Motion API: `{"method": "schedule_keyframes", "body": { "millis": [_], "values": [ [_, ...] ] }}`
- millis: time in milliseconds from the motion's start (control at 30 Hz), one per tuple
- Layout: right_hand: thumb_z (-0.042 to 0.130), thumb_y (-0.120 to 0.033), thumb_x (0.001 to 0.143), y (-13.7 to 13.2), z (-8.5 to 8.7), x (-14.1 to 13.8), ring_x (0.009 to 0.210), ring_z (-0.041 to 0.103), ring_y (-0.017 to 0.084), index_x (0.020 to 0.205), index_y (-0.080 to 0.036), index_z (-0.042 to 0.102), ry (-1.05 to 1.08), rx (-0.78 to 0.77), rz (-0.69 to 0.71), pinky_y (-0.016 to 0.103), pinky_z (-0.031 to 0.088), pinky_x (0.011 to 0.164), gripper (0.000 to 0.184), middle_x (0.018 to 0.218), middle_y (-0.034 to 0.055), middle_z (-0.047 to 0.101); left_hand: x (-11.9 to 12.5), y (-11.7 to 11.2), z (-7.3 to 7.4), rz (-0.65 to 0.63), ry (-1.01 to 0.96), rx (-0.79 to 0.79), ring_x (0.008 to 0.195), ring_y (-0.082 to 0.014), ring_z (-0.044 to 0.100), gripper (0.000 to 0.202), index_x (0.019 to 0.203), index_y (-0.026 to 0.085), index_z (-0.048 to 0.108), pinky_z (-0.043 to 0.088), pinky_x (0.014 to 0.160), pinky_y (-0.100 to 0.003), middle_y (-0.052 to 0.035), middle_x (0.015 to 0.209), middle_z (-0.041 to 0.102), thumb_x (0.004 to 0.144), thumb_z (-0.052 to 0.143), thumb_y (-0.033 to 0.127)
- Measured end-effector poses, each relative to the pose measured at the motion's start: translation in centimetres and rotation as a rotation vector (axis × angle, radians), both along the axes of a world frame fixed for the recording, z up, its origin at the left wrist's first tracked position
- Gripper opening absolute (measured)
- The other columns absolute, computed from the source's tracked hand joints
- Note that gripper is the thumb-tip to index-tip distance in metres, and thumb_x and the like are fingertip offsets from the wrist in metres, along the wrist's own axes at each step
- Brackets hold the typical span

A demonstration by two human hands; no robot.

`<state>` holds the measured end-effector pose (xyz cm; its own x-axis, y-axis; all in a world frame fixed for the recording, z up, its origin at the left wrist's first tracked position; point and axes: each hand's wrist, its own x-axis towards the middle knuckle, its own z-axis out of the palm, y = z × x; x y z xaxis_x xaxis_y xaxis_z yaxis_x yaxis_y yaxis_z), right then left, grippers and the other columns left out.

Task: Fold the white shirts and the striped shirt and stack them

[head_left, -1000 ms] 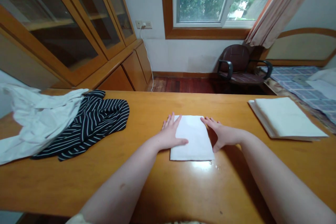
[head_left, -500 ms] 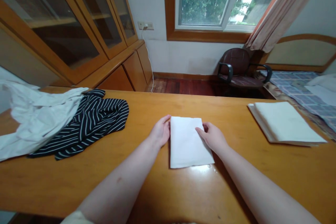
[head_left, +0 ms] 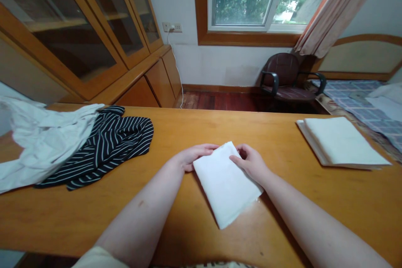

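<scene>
A folded white cloth (head_left: 228, 184), rectangular with a slightly rough lower edge, lies tilted over the wooden table in front of me. My right hand (head_left: 249, 162) grips its upper right edge, thumb on top and the other fingers curled at the far side, partly hidden. At the upper left corner, my left hand (head_left: 197, 155) holds the cloth's edge, its fingers reaching along the top side and its thumb near the left side.
On the table (head_left: 176, 134), a white garment (head_left: 53, 138) and a black-and-white striped garment (head_left: 122, 142) lie crumpled at left. A stack of folded white cloths (head_left: 342, 142) sits at right. Beyond the table are a glass-door cabinet (head_left: 125, 63) and an office chair (head_left: 285, 77).
The folded white cloth has turned, its lower edge now slanting and its near left corner closer to me. My left hand has shifted round its upper left corner; my right hand stays on the right edge.
</scene>
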<state>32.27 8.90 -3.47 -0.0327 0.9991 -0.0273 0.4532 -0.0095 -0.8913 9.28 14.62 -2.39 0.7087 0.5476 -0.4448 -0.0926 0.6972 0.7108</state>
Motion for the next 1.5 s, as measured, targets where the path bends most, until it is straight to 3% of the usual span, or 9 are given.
{"method": "schedule_keyframes", "body": {
  "millis": [167, 333, 467, 667, 800, 967, 1100, 1233, 1500],
  "values": [
    [0.073, -0.040, 0.067, -0.1, -0.5, -0.3, 0.084, 0.060, 0.018, 0.095, -0.021, 0.052, 0.401, -0.095, 0.077, 0.031, 0.047, 0.072, 0.039, 0.096, 0.0033, 0.064, 0.0, 0.0, -0.4, -0.131, -0.134, 0.130, 0.104, -0.0275, 0.062, 0.076, 0.132, 0.020, 0.049, 0.048, 0.086, -0.036, -0.0161, 0.128, 0.057, 0.062, 0.079, 0.018],
    [0.075, -0.042, 0.067, -0.4, 0.4, -0.3, 0.090, 0.064, 0.022, 0.112, -0.019, 0.054, 0.660, -0.394, 0.187, 0.036, 0.050, 0.078, 0.055, 0.106, 0.0082, 0.067, 0.3, -0.2, -0.3, -0.135, -0.220, 0.189, 0.117, -0.0301, 0.055, 0.082, 0.138, 0.023, 0.042, 0.045, 0.092, -0.039, -0.0165, 0.139, 0.047, 0.064, 0.077, 0.016],
    [0.070, -0.044, 0.073, -0.6, 1.0, -0.1, 0.090, 0.066, 0.023, 0.115, -0.016, 0.058, 0.647, -0.495, 0.386, 0.036, 0.050, 0.080, 0.051, 0.104, 0.0088, 0.069, 0.6, -0.5, -0.4, -0.193, -0.232, 0.212, 0.126, -0.0296, 0.046, 0.079, 0.135, 0.022, 0.045, 0.041, 0.098, -0.038, -0.0147, 0.145, 0.040, 0.063, 0.076, 0.016],
    [0.066, -0.049, 0.075, -0.6, 0.1, -0.7, 0.089, 0.065, 0.023, 0.114, -0.017, 0.060, 0.461, -0.388, 0.321, 0.035, 0.051, 0.076, 0.051, 0.107, 0.0080, 0.068, 1.2, -0.6, -1.0, -0.076, 0.018, 0.331, 0.096, -0.0231, 0.064, 0.069, 0.129, 0.020, 0.050, 0.049, 0.080, -0.033, -0.0133, 0.117, 0.063, 0.066, 0.078, 0.027],
    [0.067, -0.049, 0.074, -0.4, 0.5, -0.3, 0.087, 0.065, 0.023, 0.112, -0.015, 0.061, 0.316, -0.370, 0.299, 0.032, 0.051, 0.072, 0.052, 0.104, 0.0072, 0.068, 1.3, -0.5, -0.9, -0.076, 0.106, 0.410, 0.085, -0.0203, 0.065, 0.065, 0.123, 0.019, 0.055, 0.050, 0.070, -0.028, -0.0104, 0.107, 0.067, 0.063, 0.079, 0.024],
    [0.076, -0.043, 0.064, -0.3, 3.0, 2.4, 0.083, 0.065, 0.022, 0.101, -0.017, 0.067, 0.148, -0.548, 0.565, 0.029, 0.050, 0.069, 0.046, 0.096, 0.0036, 0.070, 1.1, -0.2, -1.0, 0.060, 0.048, 0.405, 0.088, -0.0205, 0.066, 0.059, 0.118, 0.018, 0.059, 0.050, 0.075, -0.029, -0.0109, 0.108, 0.068, 0.063, 0.080, 0.024],
    [0.072, -0.049, 0.067, -1.2, 3.7, 3.3, 0.080, 0.065, 0.023, 0.101, -0.015, 0.066, 0.417, -0.478, 0.333, 0.031, 0.050, 0.071, 0.049, 0.092, 0.0071, 0.071, 1.2, 0.3, -1.3, 0.287, -0.005, 0.336, 0.088, -0.0214, 0.067, 0.065, 0.118, 0.018, 0.059, 0.051, 0.078, -0.032, -0.0115, 0.111, 0.068, 0.058, 0.082, 0.024],
    [0.059, -0.065, 0.070, -2.9, 3.0, 1.6, 0.108, 0.060, 0.027, 0.113, -0.019, 0.063, 0.951, -0.403, 0.162, 0.041, 0.043, 0.095, 0.063, 0.115, 0.0099, 0.066, 1.3, 0.8, -1.3, 0.554, -0.070, 0.293, 0.098, -0.0230, 0.065, 0.067, 0.116, 0.019, 0.058, 0.049, 0.089, -0.036, -0.0096, 0.114, 0.067, 0.055, 0.083, 0.023],
    [0.072, -0.029, 0.067, -3.7, 2.2, -2.2, 0.109, 0.060, 0.030, 0.112, -0.019, 0.062, 0.931, -0.317, -0.107, 0.047, 0.042, 0.100, 0.048, 0.117, 0.0103, 0.066, 1.6, 0.5, -1.2, 0.482, -0.041, 0.292, 0.098, -0.0243, 0.065, 0.068, 0.117, 0.019, 0.058, 0.050, 0.086, -0.035, -0.0114, 0.116, 0.066, 0.054, 0.084, 0.023]
  ]
}}
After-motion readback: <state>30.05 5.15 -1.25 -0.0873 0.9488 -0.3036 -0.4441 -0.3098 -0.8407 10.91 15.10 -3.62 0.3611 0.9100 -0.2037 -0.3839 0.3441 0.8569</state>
